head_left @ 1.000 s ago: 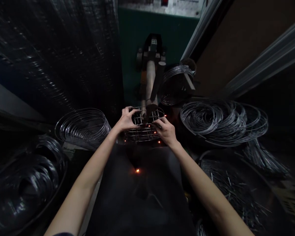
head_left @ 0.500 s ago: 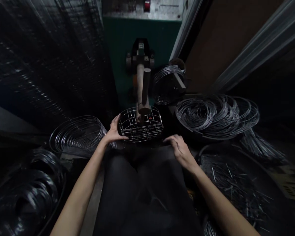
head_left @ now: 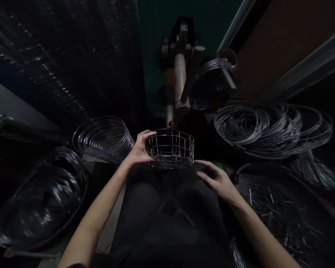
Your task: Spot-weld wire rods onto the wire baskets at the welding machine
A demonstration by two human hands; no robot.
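Observation:
A round wire basket [head_left: 171, 148] of thin crossed rods is held in front of me, just below the tip of a long welding-machine arm [head_left: 180, 83]. My left hand [head_left: 140, 149] grips the basket's left side, thumb over the rim and fingers under it. My right hand [head_left: 217, 179] hovers a little to the basket's lower right with fingers stretched out, holding nothing. Dark trousers on my lap lie beneath both hands.
A coil of wire rings [head_left: 104, 136] sits to the left, with larger dark coils [head_left: 39, 201] nearer. Loose wire rings [head_left: 270, 128] pile up on the right, short cut rods [head_left: 273, 208] below them, another coil [head_left: 210, 83] by the arm. Mesh sheets [head_left: 72, 56] stand at left.
The basket has come off the machine arm toward me, carried by my left hand alone. My right hand let go of it and drew back to the right. The sparks have stopped.

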